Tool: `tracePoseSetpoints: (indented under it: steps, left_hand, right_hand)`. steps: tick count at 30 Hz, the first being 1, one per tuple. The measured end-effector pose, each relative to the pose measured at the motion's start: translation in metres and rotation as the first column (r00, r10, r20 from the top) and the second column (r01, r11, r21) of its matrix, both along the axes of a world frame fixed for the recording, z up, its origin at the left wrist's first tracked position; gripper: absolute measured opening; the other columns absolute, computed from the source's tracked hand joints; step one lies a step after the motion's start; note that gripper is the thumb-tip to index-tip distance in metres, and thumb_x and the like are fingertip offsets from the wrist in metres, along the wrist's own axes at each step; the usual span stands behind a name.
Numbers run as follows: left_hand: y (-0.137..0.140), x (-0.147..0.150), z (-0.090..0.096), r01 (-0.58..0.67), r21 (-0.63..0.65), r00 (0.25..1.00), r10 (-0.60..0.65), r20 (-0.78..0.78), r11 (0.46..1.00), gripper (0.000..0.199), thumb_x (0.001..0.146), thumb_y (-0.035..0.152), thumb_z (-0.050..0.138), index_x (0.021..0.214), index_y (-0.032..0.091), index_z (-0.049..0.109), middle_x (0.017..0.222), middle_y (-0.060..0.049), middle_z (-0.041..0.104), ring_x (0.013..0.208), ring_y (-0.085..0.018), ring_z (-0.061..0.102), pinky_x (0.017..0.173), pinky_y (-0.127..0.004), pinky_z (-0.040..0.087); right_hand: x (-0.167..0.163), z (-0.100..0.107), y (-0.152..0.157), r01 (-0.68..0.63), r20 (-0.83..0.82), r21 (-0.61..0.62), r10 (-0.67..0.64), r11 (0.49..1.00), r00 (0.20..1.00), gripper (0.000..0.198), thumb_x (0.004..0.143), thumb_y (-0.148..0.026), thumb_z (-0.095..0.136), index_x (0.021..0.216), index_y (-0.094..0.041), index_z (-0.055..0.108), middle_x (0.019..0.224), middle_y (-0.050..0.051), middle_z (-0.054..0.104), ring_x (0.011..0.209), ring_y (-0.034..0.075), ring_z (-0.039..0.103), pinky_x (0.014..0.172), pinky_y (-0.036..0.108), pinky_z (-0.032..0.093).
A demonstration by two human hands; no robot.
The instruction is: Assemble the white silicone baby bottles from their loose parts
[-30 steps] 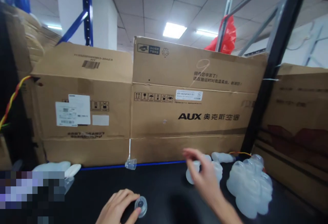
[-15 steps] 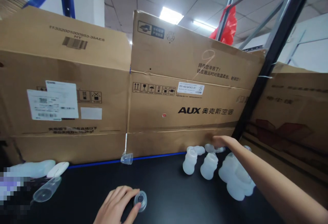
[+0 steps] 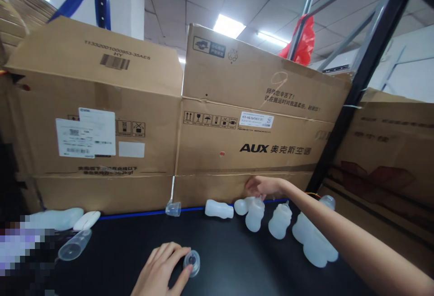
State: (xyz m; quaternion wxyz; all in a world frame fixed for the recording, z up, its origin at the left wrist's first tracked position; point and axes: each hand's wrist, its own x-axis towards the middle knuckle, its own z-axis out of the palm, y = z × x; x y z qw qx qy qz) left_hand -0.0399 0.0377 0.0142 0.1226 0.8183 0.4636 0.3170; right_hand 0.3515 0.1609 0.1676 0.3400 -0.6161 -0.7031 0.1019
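My left hand [image 3: 164, 269], low in the middle, has its thumb and fingers closed on a small round clear plastic cap [image 3: 192, 263] at the black tabletop. My right hand [image 3: 262, 186] reaches across to the back, bent down over the frosted white baby bottles. Its fingertips are partly hidden, so whether they grip one cannot be told. Just below it stands an upright bottle [image 3: 255, 215]; a lying bottle [image 3: 240, 206] is behind that one. Another bottle [image 3: 219, 209] lies on its side further left. An upright bottle with a teat [image 3: 280, 221] stands to the right.
Several bottles [image 3: 315, 246] cluster at the right, partly behind my forearm. A clear measuring scoop [image 3: 173, 209] lies by the blue back edge. At the left are a clear tapered cup [image 3: 75, 245] and a white oval piece [image 3: 87, 220]. Cardboard [image 3: 217, 187] walls the back.
My right hand has moved left along the back, and lying bottles there now sit further left. My left hand keeps hold of the cap. The view has shifted slightly.
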Motion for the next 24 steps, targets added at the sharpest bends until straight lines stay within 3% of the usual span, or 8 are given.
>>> tracePoseSetpoints:
  steps: [3, 5, 10, 13, 15, 19, 21, 24]
  left_hand:
    - [-0.001, 0.001, 0.002, -0.007, -0.001, 1.000, 0.007, 0.016, 1.000, 0.024, 0.096, 0.045, 0.062, 0.113, 0.035, 0.076, 0.106, -0.003, 0.078, 0.097, -0.025, 0.073, 0.089, -0.038, 0.059]
    - [-0.002, 0.002, 0.003, -0.017, 0.008, 0.999, 0.017, 0.027, 1.000, 0.024, 0.096, 0.045, 0.062, 0.112, 0.035, 0.076, 0.106, -0.004, 0.077, 0.096, -0.025, 0.073, 0.088, -0.038, 0.058]
    - [-0.006, 0.004, 0.006, -0.051, 0.057, 0.998, 0.048, 0.046, 0.997, 0.022, 0.095, 0.043, 0.063, 0.108, 0.034, 0.078, 0.107, -0.005, 0.076, 0.096, -0.025, 0.072, 0.089, -0.039, 0.058]
    - [-0.006, 0.002, 0.007, -0.084, 0.107, 0.995, 0.078, 0.060, 0.991, 0.017, 0.091, 0.043, 0.068, 0.101, 0.037, 0.081, 0.107, -0.004, 0.076, 0.096, -0.025, 0.072, 0.088, -0.040, 0.060]
    - [-0.005, -0.001, 0.010, -0.115, 0.153, 0.987, 0.096, 0.128, 0.981, 0.015, 0.088, 0.044, 0.071, 0.095, 0.036, 0.082, 0.106, -0.004, 0.076, 0.096, -0.024, 0.073, 0.086, -0.038, 0.061]
    - [-0.005, -0.006, 0.025, -0.229, 0.208, 0.908, 0.132, 0.397, 0.951, 0.024, 0.087, 0.051, 0.071, 0.089, 0.029, 0.081, 0.106, -0.006, 0.074, 0.098, -0.026, 0.074, 0.088, -0.038, 0.062]
    - [-0.008, -0.006, 0.035, -0.267, 0.181, 0.856, 0.147, 0.496, 0.947, 0.029, 0.086, 0.054, 0.071, 0.087, 0.026, 0.080, 0.108, -0.007, 0.073, 0.100, -0.027, 0.073, 0.092, -0.042, 0.061]
    - [-0.017, -0.004, 0.047, -0.278, 0.116, 0.804, 0.165, 0.571, 0.953, 0.030, 0.085, 0.054, 0.072, 0.087, 0.025, 0.078, 0.114, -0.008, 0.070, 0.107, -0.029, 0.071, 0.099, -0.048, 0.057]
  right_hand:
    - [-0.029, 0.010, 0.010, -0.161, 0.066, -0.150, 0.172, 0.976, 0.983, 0.011, 0.064, -0.019, 0.071, 0.072, -0.021, 0.078, 0.063, -0.001, 0.074, 0.049, 0.014, 0.065, 0.053, 0.027, 0.052]
    - [-0.058, 0.004, 0.009, -0.220, 0.092, -0.166, 0.237, 0.961, 0.967, 0.007, 0.065, -0.024, 0.075, 0.072, -0.023, 0.078, 0.066, -0.001, 0.075, 0.058, 0.017, 0.069, 0.060, 0.028, 0.054]
    - [-0.144, -0.052, -0.022, -0.246, 0.130, -0.085, 0.255, 0.966, 0.958, 0.029, 0.044, -0.020, 0.093, 0.058, -0.024, 0.068, 0.068, 0.004, 0.075, 0.082, 0.031, 0.075, 0.083, 0.040, 0.054]
    - [-0.172, -0.080, -0.047, -0.249, 0.070, -0.006, 0.249, 0.968, 0.966, 0.028, 0.054, -0.018, 0.090, 0.076, -0.022, 0.073, 0.084, 0.008, 0.078, 0.093, 0.034, 0.075, 0.092, 0.046, 0.052]
    - [-0.174, -0.091, -0.062, -0.260, -0.007, 0.043, 0.260, 0.965, 0.966, 0.038, 0.062, -0.023, 0.089, 0.097, -0.022, 0.074, 0.098, 0.009, 0.078, 0.098, 0.032, 0.074, 0.092, 0.044, 0.053]
    - [-0.163, -0.103, -0.087, -0.221, -0.230, 0.157, 0.253, 0.963, 0.940, 0.061, 0.081, -0.037, 0.079, 0.136, -0.023, 0.055, 0.120, 0.010, 0.071, 0.111, 0.026, 0.069, 0.098, 0.041, 0.055]
    - [-0.159, -0.106, -0.098, -0.195, -0.471, 0.217, 0.278, 0.956, 0.837, 0.065, 0.084, -0.043, 0.076, 0.141, -0.025, 0.049, 0.123, 0.010, 0.069, 0.112, 0.026, 0.069, 0.100, 0.043, 0.055]
    - [-0.161, -0.105, -0.111, -0.144, -0.791, 0.252, 0.289, 0.957, 0.540, 0.072, 0.079, -0.048, 0.081, 0.139, -0.027, 0.048, 0.124, 0.010, 0.067, 0.108, 0.027, 0.071, 0.096, 0.044, 0.058]
